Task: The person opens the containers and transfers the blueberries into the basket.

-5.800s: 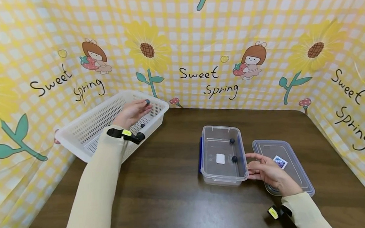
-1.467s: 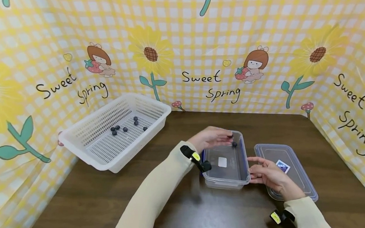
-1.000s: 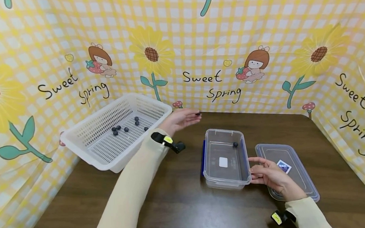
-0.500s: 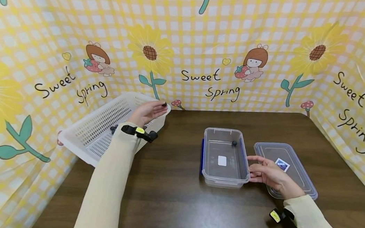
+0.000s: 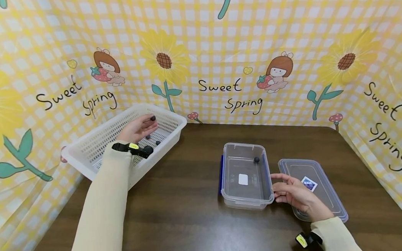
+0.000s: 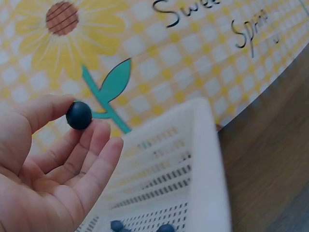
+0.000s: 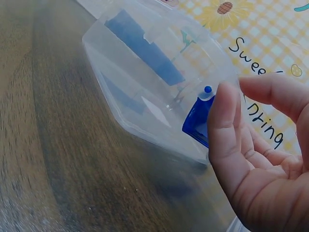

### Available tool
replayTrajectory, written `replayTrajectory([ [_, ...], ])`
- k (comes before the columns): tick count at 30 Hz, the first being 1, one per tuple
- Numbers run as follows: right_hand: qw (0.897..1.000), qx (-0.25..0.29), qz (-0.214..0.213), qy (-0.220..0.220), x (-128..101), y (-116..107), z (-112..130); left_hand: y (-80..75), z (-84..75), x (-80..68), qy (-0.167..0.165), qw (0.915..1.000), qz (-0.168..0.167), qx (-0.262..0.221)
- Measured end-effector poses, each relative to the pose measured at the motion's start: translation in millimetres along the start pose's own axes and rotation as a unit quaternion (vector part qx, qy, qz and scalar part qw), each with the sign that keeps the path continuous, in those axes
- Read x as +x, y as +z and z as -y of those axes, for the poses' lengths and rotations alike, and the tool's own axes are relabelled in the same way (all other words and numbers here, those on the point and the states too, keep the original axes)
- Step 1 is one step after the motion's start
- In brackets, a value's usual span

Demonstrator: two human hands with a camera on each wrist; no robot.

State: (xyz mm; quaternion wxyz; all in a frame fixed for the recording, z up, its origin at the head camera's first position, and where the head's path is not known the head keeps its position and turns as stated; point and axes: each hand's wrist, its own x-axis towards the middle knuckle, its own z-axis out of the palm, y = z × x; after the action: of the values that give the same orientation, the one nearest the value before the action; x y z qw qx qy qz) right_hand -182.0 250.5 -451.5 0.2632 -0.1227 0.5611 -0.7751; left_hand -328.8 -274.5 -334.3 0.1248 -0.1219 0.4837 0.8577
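Note:
My left hand (image 5: 137,130) is raised over the white perforated basket (image 5: 161,150) and pinches a blueberry (image 6: 79,116) at thumb and fingertips. A few blueberries (image 6: 166,228) lie on the basket floor beneath it; the hand and forearm hide part of that floor in the head view. To the right stands an uncovered clear plastic food container (image 5: 234,165) with one blueberry (image 5: 256,159) inside. With curled fingers my right hand (image 5: 295,194) holds the container's right side, its thumb over the blue latch (image 7: 199,121) in the right wrist view.
A clear lid (image 5: 324,191) with a blue-and-white sticker lies flat right of the container, partly under my right hand. The dark wooden table (image 5: 185,203) is bounded by a yellow checked cloth (image 5: 217,55) at the back and sides.
My left hand has picked a blueberry out of the container and carried it left over the basket. The container went from two blueberries to one. My right hand stays at its side.

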Motion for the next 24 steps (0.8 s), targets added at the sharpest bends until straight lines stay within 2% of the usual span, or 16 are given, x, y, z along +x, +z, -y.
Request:
replayTrajectory([
  [7,1.0,-0.001,-0.003,-0.005,0.1,0.4,-0.4,-23.8,-7.2,0.0,-0.014,0.9986,-0.047,-0.022],
  [13,1.0,-0.001,-0.002,-0.003,0.9,-0.5,1.5,-39.9,-6.1,-2.5,-0.024,0.9951,-0.095,0.012],
  [16,1.0,-0.001,0.001,-0.005,0.9,-0.7,1.7,-53.5,-7.3,-1.4,-0.034,0.9942,-0.101,-0.011],
  [17,1.0,0.0,0.002,-0.006,1.1,-0.8,1.8,-60.5,-8.7,-0.7,-0.038,0.995,-0.089,-0.026],
  [20,1.0,0.001,0.002,-0.007,2.0,-1.2,2.1,-74.0,-14.5,-2.3,-0.058,0.9926,-0.085,-0.065],
  [23,1.0,0.003,-0.003,-0.004,2.3,-1.4,2.2,-81.3,-18.7,-8.1,-0.063,0.9898,-0.097,-0.084],
  [24,1.0,0.003,-0.004,-0.003,2.1,-1.4,2.2,-80.8,-19.4,-11.2,-0.064,0.9875,-0.113,-0.089],
])
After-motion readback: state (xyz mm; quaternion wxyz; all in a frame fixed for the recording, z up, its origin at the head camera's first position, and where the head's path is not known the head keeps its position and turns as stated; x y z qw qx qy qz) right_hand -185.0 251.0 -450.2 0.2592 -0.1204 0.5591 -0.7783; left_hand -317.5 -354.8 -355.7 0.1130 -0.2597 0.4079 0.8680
